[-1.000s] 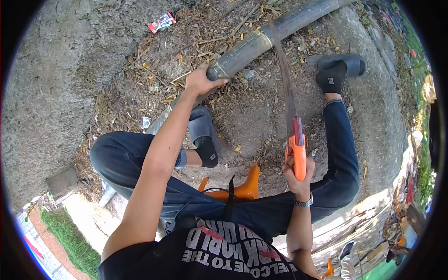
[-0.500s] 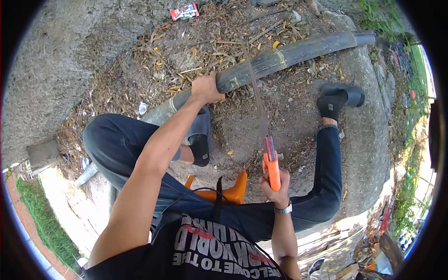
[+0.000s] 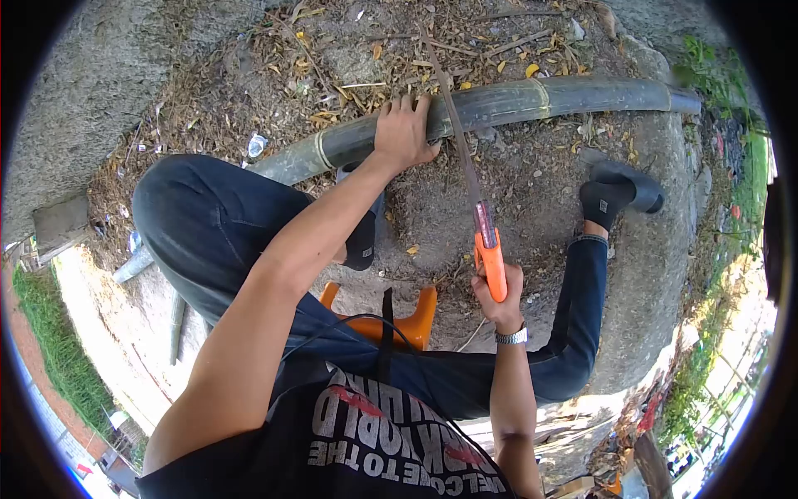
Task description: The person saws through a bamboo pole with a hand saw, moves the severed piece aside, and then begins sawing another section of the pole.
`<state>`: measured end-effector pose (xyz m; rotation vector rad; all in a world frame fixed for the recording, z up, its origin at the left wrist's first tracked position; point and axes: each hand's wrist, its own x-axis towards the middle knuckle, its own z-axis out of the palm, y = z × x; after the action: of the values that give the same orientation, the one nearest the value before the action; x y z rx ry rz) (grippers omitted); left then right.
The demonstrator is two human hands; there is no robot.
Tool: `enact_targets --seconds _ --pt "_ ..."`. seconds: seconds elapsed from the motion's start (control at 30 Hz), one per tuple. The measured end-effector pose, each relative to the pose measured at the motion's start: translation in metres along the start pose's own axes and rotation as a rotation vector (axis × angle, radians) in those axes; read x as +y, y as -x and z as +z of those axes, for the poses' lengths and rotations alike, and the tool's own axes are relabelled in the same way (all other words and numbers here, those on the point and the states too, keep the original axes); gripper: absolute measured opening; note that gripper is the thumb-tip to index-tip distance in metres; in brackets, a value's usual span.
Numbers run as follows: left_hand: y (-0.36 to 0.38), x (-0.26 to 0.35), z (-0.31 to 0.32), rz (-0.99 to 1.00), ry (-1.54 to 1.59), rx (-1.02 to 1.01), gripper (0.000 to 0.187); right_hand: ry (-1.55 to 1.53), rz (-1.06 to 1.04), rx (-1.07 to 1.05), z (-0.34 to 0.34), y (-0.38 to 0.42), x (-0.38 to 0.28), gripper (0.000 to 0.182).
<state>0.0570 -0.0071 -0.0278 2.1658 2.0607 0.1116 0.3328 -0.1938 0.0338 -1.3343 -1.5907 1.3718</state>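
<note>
A long dark-green bamboo pole (image 3: 598,93) lies across the ground in front of me, with pale rings at its joints. My left hand (image 3: 404,133) is closed over its top, thumb toward the saw. My right hand (image 3: 502,293) grips the orange handle of a handsaw (image 3: 470,170). The narrow brown blade crosses the pole just right of my left hand, its tip pointing away from me over the leaf litter. Whether the teeth have entered the bamboo cannot be made out.
My sandalled feet stand either side, near the pole. An orange plastic stool (image 3: 420,320) is partly visible beneath me. Dry leaves, twigs and a crumpled clear plastic piece (image 3: 257,145) litter the dirt. A concrete edge (image 3: 652,274) runs along the right.
My left hand has slid right along the pole, closer to the blade. The saw has shifted left along the bamboo and forward, away from my body. The camera view has also shifted.
</note>
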Motion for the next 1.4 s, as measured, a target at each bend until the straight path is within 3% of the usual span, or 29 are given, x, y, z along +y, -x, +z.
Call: enact_targets --seconds 0.03,0.27,0.33,0.5,1.4 --pt "0.003 0.005 0.004 0.035 -0.021 0.099 0.092 0.002 0.011 -0.002 0.001 0.000 0.004 0.014" --pt "-0.010 0.001 0.006 -0.012 0.031 -0.029 0.086 0.082 -0.092 0.057 0.008 0.000 0.013 0.014" --pt "-0.011 0.000 0.004 -0.013 0.040 -0.044 0.085 0.034 -0.006 0.029 0.006 0.002 0.016 0.014" --pt "-0.018 0.000 -0.006 -0.037 0.043 -0.141 0.083 -0.003 -0.018 0.010 0.003 0.000 0.017 0.014" --pt "-0.013 0.003 -0.003 -0.037 0.004 -0.118 0.085 0.080 -0.105 0.003 0.001 -0.001 0.004 0.015"
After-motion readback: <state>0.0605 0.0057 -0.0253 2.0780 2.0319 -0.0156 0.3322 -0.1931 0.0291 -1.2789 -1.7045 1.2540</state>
